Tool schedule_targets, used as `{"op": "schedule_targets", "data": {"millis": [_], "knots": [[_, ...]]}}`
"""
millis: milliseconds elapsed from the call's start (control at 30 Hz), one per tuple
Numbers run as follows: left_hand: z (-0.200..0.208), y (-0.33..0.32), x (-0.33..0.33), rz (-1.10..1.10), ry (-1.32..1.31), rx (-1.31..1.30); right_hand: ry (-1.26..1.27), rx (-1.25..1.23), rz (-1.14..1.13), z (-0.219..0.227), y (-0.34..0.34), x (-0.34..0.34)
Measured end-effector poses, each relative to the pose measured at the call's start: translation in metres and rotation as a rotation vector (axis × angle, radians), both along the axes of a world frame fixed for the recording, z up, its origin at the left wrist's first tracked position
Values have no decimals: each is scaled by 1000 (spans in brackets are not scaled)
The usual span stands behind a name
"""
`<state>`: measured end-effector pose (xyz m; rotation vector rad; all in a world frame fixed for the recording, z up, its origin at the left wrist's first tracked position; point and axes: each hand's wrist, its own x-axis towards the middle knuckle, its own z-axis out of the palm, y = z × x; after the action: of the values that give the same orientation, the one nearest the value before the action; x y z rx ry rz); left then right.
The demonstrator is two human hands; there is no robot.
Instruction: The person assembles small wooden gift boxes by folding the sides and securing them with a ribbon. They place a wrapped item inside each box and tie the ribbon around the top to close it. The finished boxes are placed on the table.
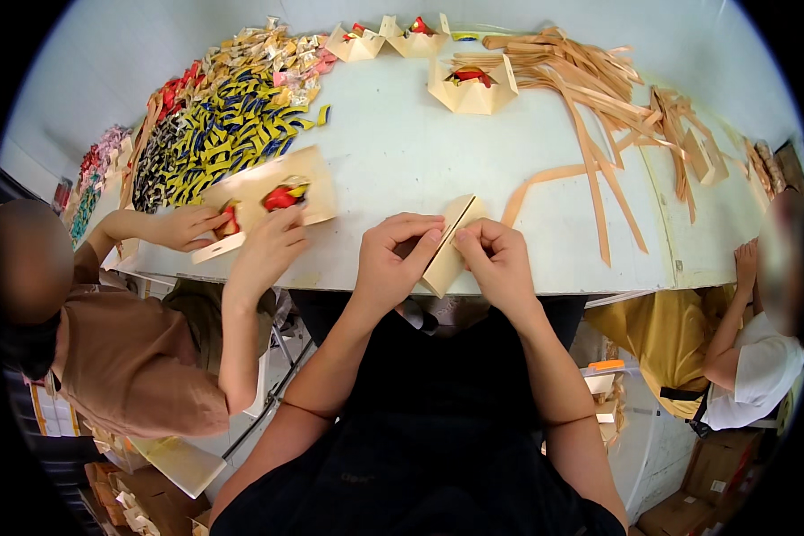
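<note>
Between my two hands, at the table's near edge, is a small cream cardboard box [446, 265] folded to a narrow ridge with a dark slit along its top. My left hand [389, 261] grips its left side, thumb and fingers against the card. From the other side my right hand [502, 262] pinches the edge near the slit. Whatever is inside the box is hidden. Further back on the white table [393, 152] stands an open cream box [472, 97] with red-wrapped pieces in it.
To the left a co-worker's hands [272, 246] work at an opened box [317, 192] holding red packets. Yellow-and-blue packets [232, 116] are heaped behind it. Tan ribbons [554, 67] spread over the right side, where another person's hand [747, 263] rests. Two filled boxes [355, 45] stand at the back.
</note>
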<state>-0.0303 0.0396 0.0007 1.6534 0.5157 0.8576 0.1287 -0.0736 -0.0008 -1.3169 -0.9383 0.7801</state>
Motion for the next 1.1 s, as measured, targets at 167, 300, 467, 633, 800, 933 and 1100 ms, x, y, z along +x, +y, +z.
{"op": "schedule_targets", "data": {"millis": [167,300,467,633,800,933,1100], "knots": [[2,7,2,-49,48,69,-64,-4,-4,-5,1,4],[12,0,5,-36,54,88,-7,-16,35,-1,-2,12],[1,-5,5,-2,-24,8,11,-1,82,-6,-6,19],[-4,-5,6,12,-16,39,14,8,75,-4,-7,17],[-1,-5,7,10,0,73,-4,10,51,-5,-5,14],[15,-6,10,14,62,112,-96,14,-7,-4,-3,10],[8,-11,17,128,57,255,-518,-122,-164,26,-8,6]]}}
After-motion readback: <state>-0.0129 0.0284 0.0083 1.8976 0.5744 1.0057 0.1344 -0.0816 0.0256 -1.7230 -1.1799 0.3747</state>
